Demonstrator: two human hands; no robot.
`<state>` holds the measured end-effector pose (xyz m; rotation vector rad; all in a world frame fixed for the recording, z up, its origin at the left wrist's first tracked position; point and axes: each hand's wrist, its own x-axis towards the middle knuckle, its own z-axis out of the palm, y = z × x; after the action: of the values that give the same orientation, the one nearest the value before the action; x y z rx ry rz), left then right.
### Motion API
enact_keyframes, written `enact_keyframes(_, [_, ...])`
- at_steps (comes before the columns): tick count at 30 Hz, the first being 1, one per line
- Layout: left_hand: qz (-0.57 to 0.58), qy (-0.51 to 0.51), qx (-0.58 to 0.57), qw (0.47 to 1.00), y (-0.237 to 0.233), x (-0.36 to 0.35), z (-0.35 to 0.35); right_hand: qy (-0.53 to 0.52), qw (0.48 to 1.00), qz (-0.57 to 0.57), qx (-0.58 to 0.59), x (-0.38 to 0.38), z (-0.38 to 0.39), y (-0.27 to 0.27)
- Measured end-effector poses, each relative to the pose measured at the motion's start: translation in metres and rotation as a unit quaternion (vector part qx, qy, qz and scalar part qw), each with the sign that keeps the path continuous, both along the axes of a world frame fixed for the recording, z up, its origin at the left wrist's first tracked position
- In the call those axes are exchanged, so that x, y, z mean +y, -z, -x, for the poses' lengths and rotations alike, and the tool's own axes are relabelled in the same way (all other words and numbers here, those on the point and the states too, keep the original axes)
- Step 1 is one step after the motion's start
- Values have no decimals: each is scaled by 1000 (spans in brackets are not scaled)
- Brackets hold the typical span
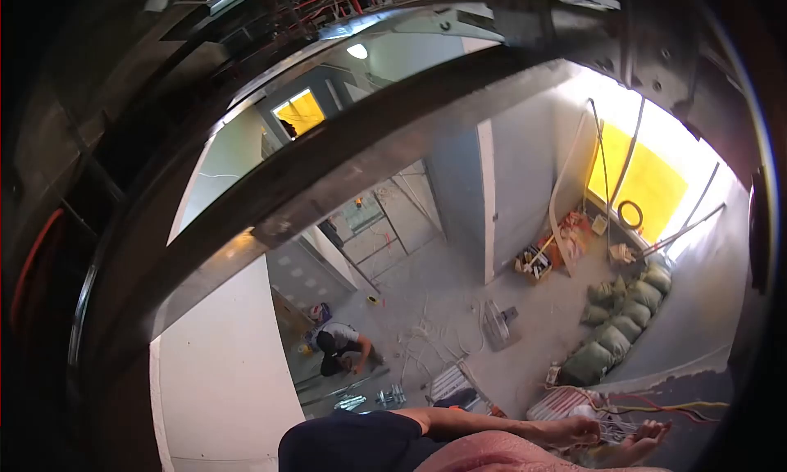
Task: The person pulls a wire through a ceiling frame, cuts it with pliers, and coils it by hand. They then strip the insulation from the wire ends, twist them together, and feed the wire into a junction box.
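My left hand [576, 430] is at the lower right, at the end of a bare arm with a dark sleeve [352, 443]. Its fingers are curled, and what they hold is too small to make out. Just right of it is my right hand [644, 442], palm turned up and fingers slightly bent and apart. Thin pale strands [619, 428] show between the two hands. Red and yellow cables [668, 405] run rightward just above them. A large blurred patch of skin [492, 454] fills the bottom edge.
A dark metal beam [344, 165] crosses close overhead. Far below, a person [344, 345] crouches on the floor near metal pieces [392, 395]. Green sacks [619, 333] line the right wall. A box of tools [534, 264] and a ladder-like object [455, 386] are on the floor.
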<state>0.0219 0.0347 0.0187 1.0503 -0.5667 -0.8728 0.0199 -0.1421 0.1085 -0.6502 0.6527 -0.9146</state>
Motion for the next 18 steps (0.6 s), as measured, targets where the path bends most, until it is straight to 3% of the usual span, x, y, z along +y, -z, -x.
enact_keyframes(3, [19,-16,-50,998,-4,9,-12,-19,999,40,24,14,-6,6])
enact_keyframes(5, [-10,-74,-150,986,12,8,-19,-13,998,41,40,28,-17,3])
enact_keyframes(7, [1,-73,-154,985,4,16,-27,7,995,45,86,40,-27,2])
enact_keyframes(8, [14,-68,-155,986,-2,19,-29,-30,993,84,75,19,-27,31])
enact_keyframes(12, [37,-76,-85,993,-8,19,-27,3,995,99,30,46,-41,1])
enact_keyframes(15, [30,-95,-87,991,-12,21,-23,-2,951,254,175,37,-33,17])
enact_keyframes(17, [15,-94,-88,992,-19,24,-22,-110,991,75,33,26,-32,19])
enact_keyframes(18, [22,-91,-81,992,-18,24,-22,-112,992,57,24,20,-34,25])
